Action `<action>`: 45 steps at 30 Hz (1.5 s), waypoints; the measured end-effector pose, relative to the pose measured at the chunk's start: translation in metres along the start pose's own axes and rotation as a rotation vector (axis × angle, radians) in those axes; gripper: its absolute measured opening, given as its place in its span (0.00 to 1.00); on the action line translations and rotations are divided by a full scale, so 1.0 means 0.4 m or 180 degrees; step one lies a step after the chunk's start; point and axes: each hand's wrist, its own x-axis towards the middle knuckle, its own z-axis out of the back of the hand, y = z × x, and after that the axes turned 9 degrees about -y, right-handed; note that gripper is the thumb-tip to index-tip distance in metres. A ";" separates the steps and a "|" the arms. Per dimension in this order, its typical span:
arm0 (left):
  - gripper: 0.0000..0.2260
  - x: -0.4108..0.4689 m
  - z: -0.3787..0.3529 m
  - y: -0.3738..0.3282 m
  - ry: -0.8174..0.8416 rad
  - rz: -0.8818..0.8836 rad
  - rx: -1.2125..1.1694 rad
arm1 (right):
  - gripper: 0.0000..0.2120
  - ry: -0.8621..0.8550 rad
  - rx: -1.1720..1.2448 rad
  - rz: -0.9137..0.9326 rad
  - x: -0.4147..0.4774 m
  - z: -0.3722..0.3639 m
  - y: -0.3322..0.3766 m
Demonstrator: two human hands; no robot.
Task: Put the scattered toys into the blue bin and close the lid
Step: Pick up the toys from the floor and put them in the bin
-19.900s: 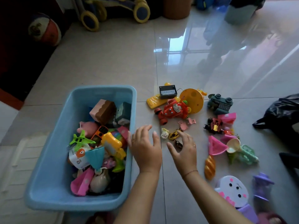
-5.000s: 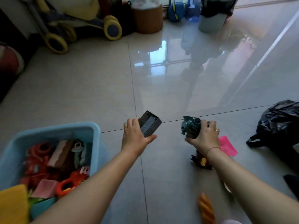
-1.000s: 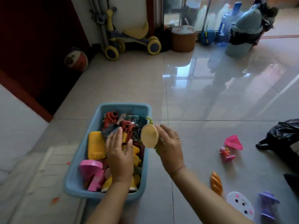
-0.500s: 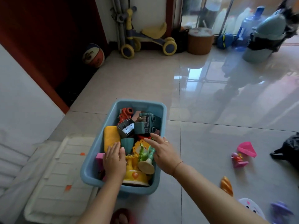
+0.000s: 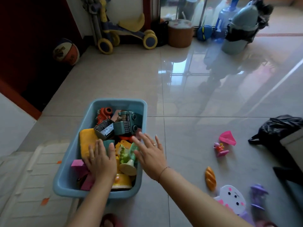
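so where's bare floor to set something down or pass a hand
Bare tiles lie between the blue bin and the pink wedge toy, and beyond the bin toward the ride-on trike. Crowded: inside the bin, and lower right around the bread toy.

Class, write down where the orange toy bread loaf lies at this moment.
In the head view, the toy bread loaf lies on the floor, right of the blue bin, just beyond the white face-shaped toy.

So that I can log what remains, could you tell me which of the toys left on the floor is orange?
The toy bread loaf, lying right of the blue bin. The other toys on the floor are pink, white or purple.
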 end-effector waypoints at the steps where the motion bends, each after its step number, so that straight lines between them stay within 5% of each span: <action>1: 0.33 -0.011 -0.009 -0.046 -0.0187 -0.0230 -0.0172 | 0.31 -0.0271 0.0165 -0.0240 -0.007 0.012 -0.037; 5: 0.28 -0.111 -0.072 -0.270 -0.0428 -0.1459 -0.0909 | 0.31 -0.0971 0.0272 -0.1358 -0.047 0.057 -0.266; 11: 0.26 -0.313 -0.346 -0.423 0.1299 -0.2740 -0.0315 | 0.29 -0.0958 -0.0051 -0.2444 -0.168 0.093 -0.638; 16: 0.29 -0.402 -0.530 -0.422 0.2680 -0.3890 0.0811 | 0.33 -0.0230 -0.0416 -0.2203 -0.212 0.059 -0.807; 21: 0.28 -0.387 -0.586 -0.446 0.2825 -0.4664 0.1083 | 0.32 0.0203 -0.0717 -0.2133 -0.210 0.019 -0.851; 25: 0.20 -0.377 -0.625 -0.411 0.2533 -0.4622 0.0867 | 0.30 0.0024 -0.0568 -0.2181 -0.233 -0.004 -0.851; 27: 0.18 -0.371 -0.611 -0.397 0.2844 -0.4266 0.0652 | 0.26 -0.0031 -0.0516 -0.2184 -0.245 -0.011 -0.844; 29: 0.15 -0.366 -0.604 -0.364 0.2621 -0.3692 0.0233 | 0.22 -0.0223 -0.0372 -0.2144 -0.259 -0.021 -0.833; 31: 0.21 -0.356 -0.591 -0.335 0.2735 -0.3097 0.0132 | 0.18 -0.0340 -0.0195 -0.2257 -0.275 -0.032 -0.818; 35: 0.19 -0.331 -0.521 -0.297 0.2234 -0.2484 -0.0387 | 0.16 -0.0674 0.0294 -0.2634 -0.285 -0.037 -0.755; 40: 0.20 -0.263 -0.328 -0.330 0.0631 -0.1969 -0.1301 | 0.17 -0.1509 0.1122 -0.2353 -0.185 0.012 -0.561; 45: 0.19 -0.119 -0.083 -0.314 -0.0921 -0.1365 -0.1715 | 0.18 -0.1637 0.1820 -0.1340 -0.041 0.063 -0.244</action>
